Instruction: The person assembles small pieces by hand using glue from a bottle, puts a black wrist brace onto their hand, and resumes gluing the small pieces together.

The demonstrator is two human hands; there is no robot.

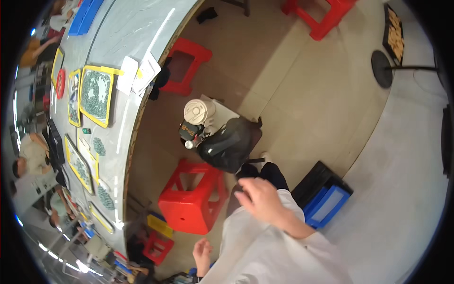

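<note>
My right hand (pixel 259 199) is in front of my white top with its fingers loosely bent and the thumb apart; nothing shows in it. Lower down and to the left, my left hand (pixel 202 255) hangs half curled, and no object is visible in its fingers. Ahead of my hands, a black bag (pixel 235 142) lies beside a cream lidded cup (pixel 198 111) and a small black box (pixel 190 130). A small clear bottle (pixel 190 144) is next to the box. A red plastic stool (pixel 184 213) stands between the bag and my left hand. Neither hand touches these things.
On my left runs a long grey table (pixel 127 45) with yellow-edged trays (pixel 97 94) of small green pieces and white papers (pixel 145 73). Another red stool (pixel 187 64) is by its edge. A blue bin (pixel 326 206) and black case (pixel 321 180) are on my right.
</note>
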